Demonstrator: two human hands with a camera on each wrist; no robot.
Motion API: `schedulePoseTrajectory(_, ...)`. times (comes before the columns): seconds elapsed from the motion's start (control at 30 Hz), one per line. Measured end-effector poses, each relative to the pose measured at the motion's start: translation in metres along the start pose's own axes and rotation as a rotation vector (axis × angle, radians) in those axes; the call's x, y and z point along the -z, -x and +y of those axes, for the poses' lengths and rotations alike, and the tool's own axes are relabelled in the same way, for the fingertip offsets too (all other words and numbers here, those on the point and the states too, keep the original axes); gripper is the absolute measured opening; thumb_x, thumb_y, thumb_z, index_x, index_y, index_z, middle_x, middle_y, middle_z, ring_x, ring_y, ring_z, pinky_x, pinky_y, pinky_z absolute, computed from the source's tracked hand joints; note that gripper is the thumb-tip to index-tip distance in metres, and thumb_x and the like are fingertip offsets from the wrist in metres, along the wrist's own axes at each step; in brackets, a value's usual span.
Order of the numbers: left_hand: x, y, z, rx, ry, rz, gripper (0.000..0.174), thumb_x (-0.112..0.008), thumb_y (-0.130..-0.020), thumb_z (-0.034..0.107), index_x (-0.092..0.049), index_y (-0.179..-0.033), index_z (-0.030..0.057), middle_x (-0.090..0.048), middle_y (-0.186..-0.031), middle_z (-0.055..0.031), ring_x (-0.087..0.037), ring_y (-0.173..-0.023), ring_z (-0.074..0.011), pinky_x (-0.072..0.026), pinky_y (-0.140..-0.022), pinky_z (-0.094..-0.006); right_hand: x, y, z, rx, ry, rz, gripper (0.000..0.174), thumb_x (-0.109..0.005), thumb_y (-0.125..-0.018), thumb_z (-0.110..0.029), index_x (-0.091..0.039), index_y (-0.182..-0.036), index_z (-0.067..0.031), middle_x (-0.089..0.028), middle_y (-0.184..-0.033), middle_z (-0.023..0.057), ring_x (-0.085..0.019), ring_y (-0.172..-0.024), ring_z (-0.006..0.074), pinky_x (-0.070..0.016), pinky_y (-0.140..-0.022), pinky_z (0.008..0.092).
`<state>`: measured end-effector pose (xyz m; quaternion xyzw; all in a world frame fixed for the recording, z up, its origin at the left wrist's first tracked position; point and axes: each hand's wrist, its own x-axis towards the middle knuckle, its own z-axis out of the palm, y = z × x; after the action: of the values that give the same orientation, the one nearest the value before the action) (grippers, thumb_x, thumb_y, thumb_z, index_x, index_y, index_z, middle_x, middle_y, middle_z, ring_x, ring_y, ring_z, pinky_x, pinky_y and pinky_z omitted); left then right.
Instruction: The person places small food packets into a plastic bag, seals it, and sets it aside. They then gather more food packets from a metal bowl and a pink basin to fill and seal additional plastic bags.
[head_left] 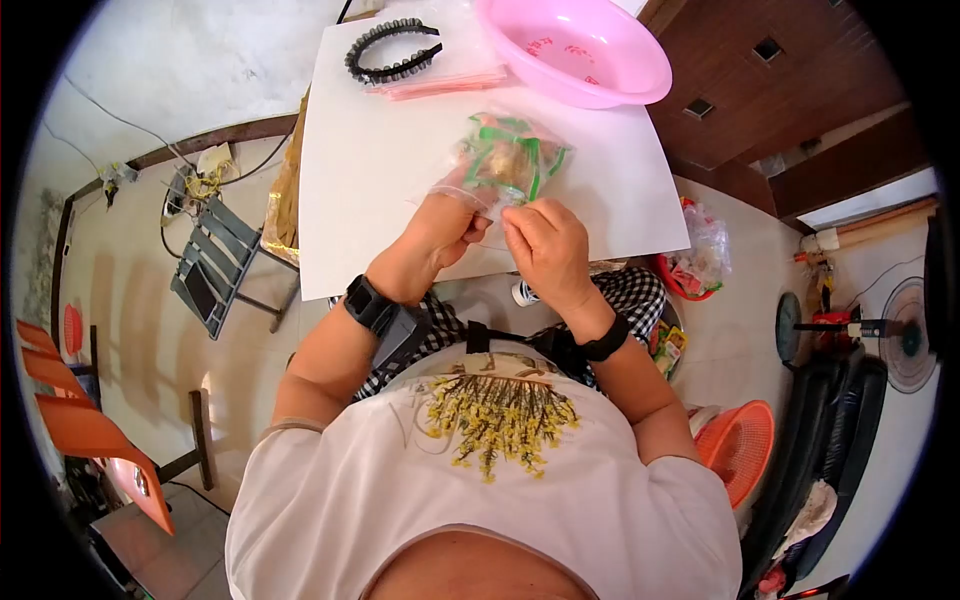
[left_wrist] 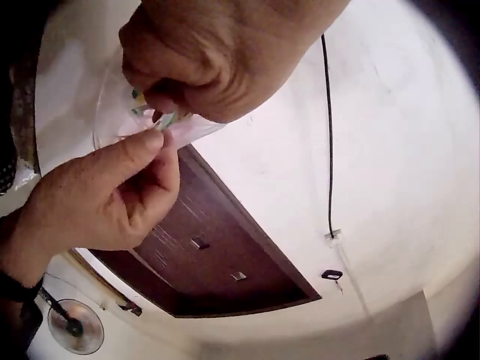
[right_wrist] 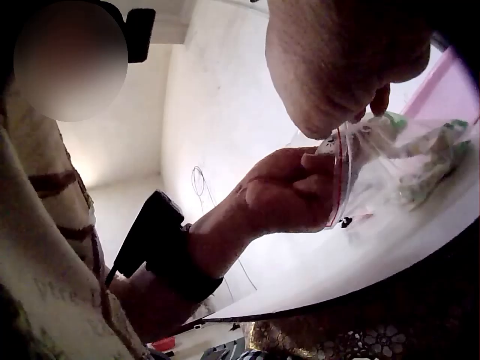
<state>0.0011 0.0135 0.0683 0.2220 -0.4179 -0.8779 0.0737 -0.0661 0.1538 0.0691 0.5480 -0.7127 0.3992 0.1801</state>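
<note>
A clear zip bag (head_left: pixel 556 150) with a green-marked packet (head_left: pixel 510 165) inside is held above the white table (head_left: pixel 390 190). My left hand (head_left: pixel 437 235) is at the bag's mouth, some fingers showing behind the clear plastic and others curled outside it. My right hand (head_left: pixel 548 250) pinches the near edge of the bag between thumb and finger. In the right wrist view, a red zip line runs along the mouth of the bag (right_wrist: pixel 375 187), over the left hand's (right_wrist: pixel 289 191) fingers. Fingertips of both hands meet closely in the left wrist view.
A pink basin (head_left: pixel 590 50) stands at the table's far right, beside pink sheets (head_left: pixel 445 85) with a black beaded headband (head_left: pixel 390 52) on top. A folding chair (head_left: pixel 220 260) is left of the table; a red-rimmed basket with plastic bags (head_left: pixel 698 250) stands right.
</note>
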Motion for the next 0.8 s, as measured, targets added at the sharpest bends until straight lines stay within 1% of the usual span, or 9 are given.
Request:
schedulePoseTrajectory(0.07, -0.002, -0.010, -0.001, -0.003, 0.024, 0.039, 0.033, -0.046, -0.092, 0.004, -0.046, -0.126, 0.0044, -0.054, -0.078, -0.0022, -0.039, -0.048, -0.0054, -0.0248, -0.038, -0.0187, 0.001, 0.000, 0.000, 0.013, -0.016, -0.014, 0.012, -0.067, -0.074, -0.004, -0.062, -0.085, -0.0057, -0.056, -0.075, 0.0080, -0.057, -0.067, 0.0282, -0.0458, -0.058, 0.0378)
schedulePoseTrajectory(0.17, 0.015, -0.049, -0.016, -0.066, 0.151, 0.087, 0.034, -0.044, -0.095, 0.007, -0.044, -0.129, 0.0024, -0.058, -0.090, -0.0070, -0.053, -0.062, -0.0110, -0.0449, -0.048, -0.0235, 0.000, 0.003, -0.002, 0.000, -0.027, -0.046, 0.013, -0.067, -0.074, -0.002, -0.062, -0.085, -0.0052, -0.057, -0.075, 0.0086, -0.057, -0.067, 0.0283, -0.0457, -0.057, 0.0374)
schedulePoseTrajectory(0.27, 0.007, -0.051, -0.011, -0.145, 0.385, 0.031, 0.031, -0.043, -0.097, 0.010, -0.044, -0.126, -0.0018, -0.058, -0.107, -0.0135, -0.060, -0.088, -0.0194, -0.0539, -0.078, -0.0313, -0.001, 0.004, -0.002, -0.006, -0.030, -0.048, 0.014, -0.066, -0.072, -0.004, -0.061, -0.084, -0.0068, -0.055, -0.073, 0.0075, -0.056, -0.067, 0.0281, -0.0452, -0.057, 0.0385)
schedulePoseTrajectory(0.37, 0.008, -0.034, -0.014, -0.131, 0.479, -0.001, 0.031, -0.044, -0.098, 0.011, -0.044, -0.123, -0.0055, -0.055, -0.117, -0.0167, -0.055, -0.107, -0.0249, -0.0467, -0.097, -0.0370, 0.001, 0.003, -0.003, -0.009, -0.014, -0.062, 0.014, -0.066, -0.071, -0.004, -0.060, -0.082, -0.0080, -0.054, -0.072, 0.0065, -0.055, -0.066, 0.0277, -0.0447, -0.057, 0.0389)
schedulePoseTrajectory(0.47, 0.013, -0.015, -0.026, -0.172, 0.598, -0.008, 0.027, -0.045, -0.098, 0.012, -0.047, -0.120, -0.0036, -0.056, -0.116, -0.0153, -0.057, -0.103, -0.0244, -0.0495, -0.093, -0.0371, 0.001, 0.003, -0.003, -0.019, -0.024, -0.061, 0.013, -0.067, -0.071, -0.005, -0.059, -0.081, -0.0085, -0.053, -0.071, 0.0061, -0.055, -0.066, 0.0274, -0.0443, -0.056, 0.0387)
schedulePoseTrajectory(0.57, 0.019, -0.009, -0.034, -0.086, 0.659, 0.096, 0.024, -0.049, -0.097, 0.017, -0.050, -0.114, -0.0004, -0.057, -0.115, -0.0141, -0.058, -0.101, -0.0243, -0.0515, -0.088, -0.0369, 0.002, 0.004, -0.004, -0.036, -0.031, -0.079, 0.012, -0.066, -0.073, -0.004, -0.061, -0.083, -0.0075, -0.055, -0.073, 0.0070, -0.056, -0.067, 0.0279, -0.0452, -0.057, 0.0384)
schedulePoseTrajectory(0.67, 0.015, -0.007, -0.030, 0.005, 0.510, 0.116, 0.015, -0.049, -0.096, 0.017, -0.051, -0.107, 0.0067, -0.056, -0.104, -0.0088, -0.060, -0.091, -0.0226, -0.0539, -0.076, -0.0330, 0.002, 0.005, -0.004, -0.022, -0.021, -0.094, 0.011, -0.066, -0.073, -0.004, -0.062, -0.084, -0.0066, -0.056, -0.073, 0.0075, -0.056, -0.067, 0.0281, -0.0456, -0.058, 0.0383)
schedulePoseTrajectory(0.77, 0.019, -0.023, -0.032, -0.011, 0.492, 0.148, 0.016, -0.049, -0.094, 0.015, -0.046, -0.110, 0.0100, -0.054, -0.097, -0.0073, -0.061, -0.081, -0.0230, -0.0535, -0.065, -0.0315, 0.004, 0.006, -0.005, -0.003, -0.022, -0.109, 0.011, -0.066, -0.074, -0.004, -0.062, -0.083, -0.0064, -0.056, -0.073, 0.0074, -0.056, -0.067, 0.0280, -0.0455, -0.057, 0.0384)
schedulePoseTrajectory(0.8, 0.019, -0.032, -0.031, 0.001, 0.446, 0.155, 0.017, -0.047, -0.094, 0.014, -0.045, -0.111, 0.0104, -0.054, -0.096, -0.0074, -0.061, -0.077, -0.0232, -0.0523, -0.061, -0.0314, 0.004, 0.006, -0.005, 0.000, -0.024, -0.115, 0.010, -0.066, -0.074, -0.004, -0.062, -0.083, -0.0064, -0.055, -0.073, 0.0074, -0.056, -0.067, 0.0279, -0.0455, -0.057, 0.0384)
